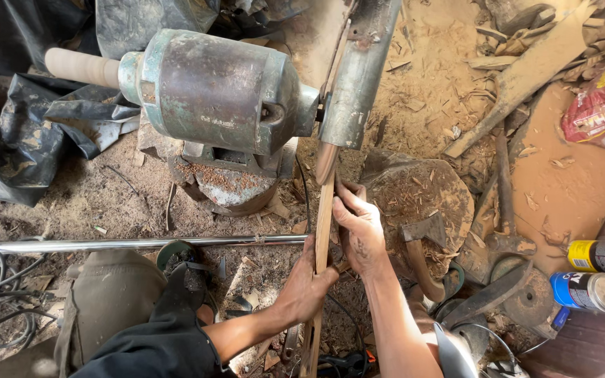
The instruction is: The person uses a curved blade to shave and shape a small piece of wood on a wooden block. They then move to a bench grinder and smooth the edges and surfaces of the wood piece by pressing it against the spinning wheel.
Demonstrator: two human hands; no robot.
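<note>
Both my hands grip a long wooden stick [322, 231]: my left hand [307, 283] closes around its lower part, my right hand [360, 231] pinches it higher, its tip touching the grinder [218, 91] wheel [326, 162].

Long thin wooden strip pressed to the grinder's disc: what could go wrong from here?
1. The right hand grips the long thin wooden strip close to the round sanding disc; a slip could bring fingers onto it.
2. The strip is thin, so it may flex or catch and kick back toward the left hand.
3. Sawdust may fly at the face.
</note>
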